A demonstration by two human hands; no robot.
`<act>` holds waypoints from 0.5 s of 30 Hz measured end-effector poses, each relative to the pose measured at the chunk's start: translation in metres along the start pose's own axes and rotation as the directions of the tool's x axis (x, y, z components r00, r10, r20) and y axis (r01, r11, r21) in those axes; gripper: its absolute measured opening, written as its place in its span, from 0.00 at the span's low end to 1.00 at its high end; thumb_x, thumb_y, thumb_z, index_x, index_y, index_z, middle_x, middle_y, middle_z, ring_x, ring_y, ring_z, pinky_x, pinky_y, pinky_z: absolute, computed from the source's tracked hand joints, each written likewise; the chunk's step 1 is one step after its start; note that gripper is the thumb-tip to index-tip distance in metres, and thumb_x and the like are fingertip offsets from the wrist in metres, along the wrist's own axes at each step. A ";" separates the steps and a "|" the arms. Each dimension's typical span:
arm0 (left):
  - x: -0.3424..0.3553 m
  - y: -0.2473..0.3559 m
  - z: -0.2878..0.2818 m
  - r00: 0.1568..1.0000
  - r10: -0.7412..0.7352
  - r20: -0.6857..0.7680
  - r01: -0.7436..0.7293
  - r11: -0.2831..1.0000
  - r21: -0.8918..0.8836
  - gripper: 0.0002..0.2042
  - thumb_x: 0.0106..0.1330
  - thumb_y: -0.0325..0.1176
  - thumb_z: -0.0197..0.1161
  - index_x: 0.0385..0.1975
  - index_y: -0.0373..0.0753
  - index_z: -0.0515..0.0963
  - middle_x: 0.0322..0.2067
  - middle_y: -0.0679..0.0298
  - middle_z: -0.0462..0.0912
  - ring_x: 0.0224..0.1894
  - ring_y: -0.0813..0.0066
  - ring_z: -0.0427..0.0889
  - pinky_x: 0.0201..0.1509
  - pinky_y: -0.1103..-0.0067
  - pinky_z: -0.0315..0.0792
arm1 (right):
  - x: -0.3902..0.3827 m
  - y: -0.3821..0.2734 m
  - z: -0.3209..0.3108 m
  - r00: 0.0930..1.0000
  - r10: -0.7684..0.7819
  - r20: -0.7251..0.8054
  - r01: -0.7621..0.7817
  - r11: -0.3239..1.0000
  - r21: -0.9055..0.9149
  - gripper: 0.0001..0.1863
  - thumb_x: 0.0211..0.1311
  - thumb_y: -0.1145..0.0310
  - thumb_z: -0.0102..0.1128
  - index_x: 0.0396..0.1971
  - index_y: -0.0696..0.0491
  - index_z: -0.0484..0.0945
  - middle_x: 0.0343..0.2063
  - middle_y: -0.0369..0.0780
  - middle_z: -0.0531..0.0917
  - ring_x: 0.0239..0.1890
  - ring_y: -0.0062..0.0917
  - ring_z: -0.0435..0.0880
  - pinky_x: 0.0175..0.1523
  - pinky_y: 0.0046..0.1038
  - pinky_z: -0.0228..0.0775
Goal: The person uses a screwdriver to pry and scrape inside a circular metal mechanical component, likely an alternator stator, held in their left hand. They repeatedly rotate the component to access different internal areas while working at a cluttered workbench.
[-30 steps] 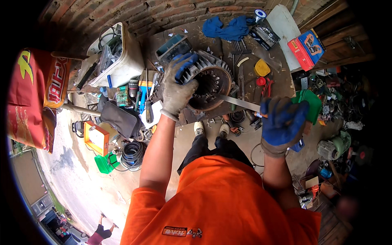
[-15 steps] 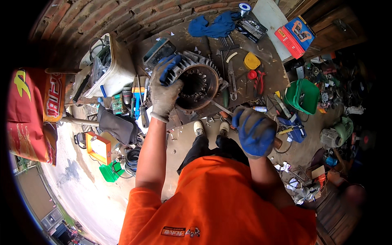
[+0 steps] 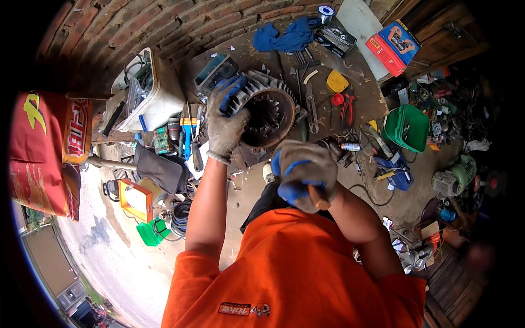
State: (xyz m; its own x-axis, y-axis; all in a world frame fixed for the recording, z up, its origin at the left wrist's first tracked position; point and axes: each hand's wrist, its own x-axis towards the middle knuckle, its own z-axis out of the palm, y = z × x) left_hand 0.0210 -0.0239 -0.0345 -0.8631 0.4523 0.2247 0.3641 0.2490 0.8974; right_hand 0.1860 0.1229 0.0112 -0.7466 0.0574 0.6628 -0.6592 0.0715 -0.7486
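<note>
A finned metal motor housing (image 3: 284,123) lies on the workbench with its round bore facing me; broken winding ends or slots show inside. My left hand (image 3: 225,123), in a grey and blue work glove, grips its left rim, the thumb at the edge of the bore. My right hand (image 3: 306,174), gloved alike, is closed in a fist in front of the housing, near my body. A brown handle end (image 3: 318,198) sticks out of that fist; the rest of this tool is hidden behind the hand.
On the workbench (image 3: 328,117) lie red-handled pliers (image 3: 347,112), a yellow case (image 3: 337,81), a blue cloth (image 3: 284,35) and a clear-sided box (image 3: 216,72). A white bin (image 3: 161,101) stands left. A green bucket (image 3: 407,128) and scattered parts are on the right.
My right hand has moved left and closer to the housing's front, turning so the handle end faces me. The tool's thin metal shaft, visible before, is now hidden. My left hand stays on the housing.
</note>
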 end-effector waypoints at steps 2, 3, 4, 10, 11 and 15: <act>-0.001 -0.001 -0.003 0.999 -0.048 -0.001 0.048 0.997 -0.053 0.30 0.44 0.25 0.64 0.54 0.37 0.81 0.59 0.53 0.78 0.66 0.54 0.73 0.73 0.64 0.64 | -0.011 -0.003 0.006 0.999 -0.022 0.034 0.022 1.000 -0.003 0.12 0.54 0.65 0.70 0.18 0.54 0.78 0.24 0.39 0.77 0.29 0.33 0.79 0.35 0.35 0.73; -0.003 0.000 -0.003 1.000 -0.003 -0.016 0.003 1.000 0.005 0.30 0.44 0.25 0.64 0.54 0.37 0.81 0.59 0.53 0.79 0.66 0.54 0.73 0.73 0.64 0.64 | -0.017 0.004 -0.002 0.998 -0.013 -0.061 0.022 0.986 0.162 0.15 0.59 0.62 0.68 0.18 0.53 0.78 0.23 0.38 0.76 0.27 0.30 0.78 0.35 0.34 0.73; -0.004 0.002 -0.002 1.000 0.008 -0.023 -0.007 0.999 0.031 0.30 0.44 0.24 0.64 0.54 0.37 0.82 0.59 0.53 0.79 0.66 0.54 0.73 0.73 0.64 0.64 | -0.019 0.007 -0.005 0.991 0.031 -0.133 -0.002 0.976 0.217 0.18 0.63 0.58 0.65 0.17 0.52 0.78 0.21 0.37 0.76 0.26 0.29 0.77 0.35 0.34 0.73; -0.004 -0.004 0.000 1.000 0.018 -0.020 -0.017 0.999 0.027 0.29 0.43 0.24 0.65 0.54 0.39 0.82 0.59 0.54 0.79 0.65 0.56 0.74 0.72 0.65 0.65 | -0.020 0.013 0.014 0.983 -0.160 0.090 0.173 0.973 -0.155 0.23 0.67 0.50 0.63 0.21 0.54 0.82 0.25 0.35 0.81 0.33 0.30 0.83 0.40 0.40 0.78; -0.004 -0.006 -0.002 1.000 0.025 -0.019 -0.024 0.999 0.026 0.29 0.44 0.24 0.65 0.54 0.38 0.82 0.59 0.54 0.79 0.65 0.56 0.74 0.72 0.65 0.65 | -0.017 0.015 0.019 0.978 -0.198 0.062 0.207 0.955 -0.215 0.24 0.68 0.50 0.62 0.19 0.54 0.80 0.24 0.35 0.80 0.31 0.29 0.82 0.39 0.38 0.77; 0.000 -0.002 -0.002 1.000 0.013 -0.025 -0.013 1.000 -0.018 0.29 0.45 0.24 0.63 0.54 0.38 0.82 0.58 0.53 0.79 0.64 0.55 0.75 0.71 0.65 0.65 | 0.006 0.041 -0.009 0.929 0.230 -0.289 -0.101 0.911 0.399 0.21 0.72 0.52 0.60 0.25 0.53 0.77 0.18 0.33 0.76 0.23 0.21 0.78 0.33 0.30 0.72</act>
State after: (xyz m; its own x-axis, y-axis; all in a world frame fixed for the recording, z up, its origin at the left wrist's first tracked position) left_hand 0.0198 -0.0267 -0.0357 -0.8668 0.4340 0.2455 0.3692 0.2278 0.9010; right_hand 0.1554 0.1348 -0.0152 -0.8194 0.3572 0.4483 -0.5609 -0.3384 -0.7555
